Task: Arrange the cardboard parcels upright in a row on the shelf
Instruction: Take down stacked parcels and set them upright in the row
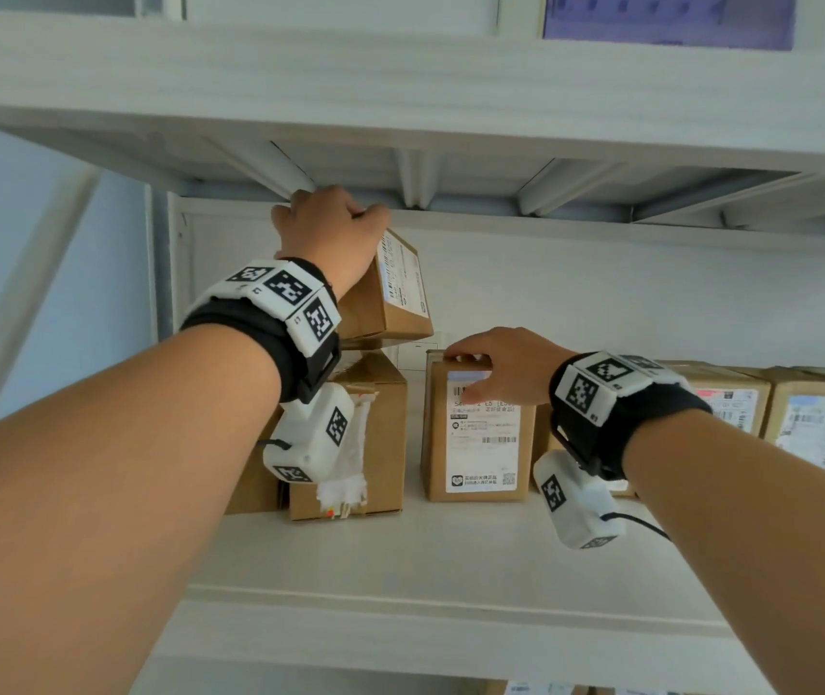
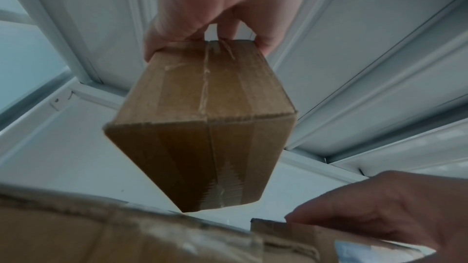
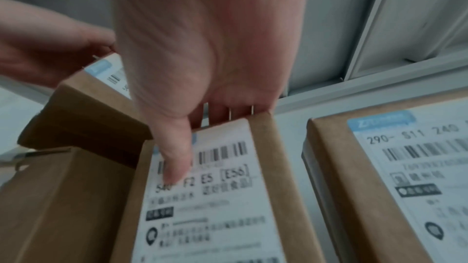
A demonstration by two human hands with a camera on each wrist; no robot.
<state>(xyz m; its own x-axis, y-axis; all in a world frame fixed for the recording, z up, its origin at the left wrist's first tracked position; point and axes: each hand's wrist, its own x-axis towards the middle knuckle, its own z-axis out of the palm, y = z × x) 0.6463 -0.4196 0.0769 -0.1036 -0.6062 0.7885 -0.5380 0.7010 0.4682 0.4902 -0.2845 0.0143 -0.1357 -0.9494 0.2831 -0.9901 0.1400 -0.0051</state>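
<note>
My left hand [image 1: 335, 220] grips a small cardboard parcel [image 1: 395, 298] by its top end and holds it tilted in the air, just under the upper shelf. In the left wrist view the fingers and thumb of that left hand [image 2: 202, 33] clamp the taped parcel [image 2: 202, 127]. Its lower corner hangs over a larger parcel with a torn white label [image 1: 375, 433]. My right hand [image 1: 480, 366] holds the top edge of an upright labelled parcel [image 1: 480, 443]. In the right wrist view, the thumb lies on the labelled parcel's [image 3: 217, 197] front and the fingers hook behind.
More labelled parcels [image 1: 811, 423] stand upright in a row to the right, the nearest one [image 3: 405, 177] a small gap from the held upright parcel. The white shelf board [image 1: 450, 559] has bare room in front. The upper shelf's ribbed underside [image 1: 415, 183] is close above my left hand.
</note>
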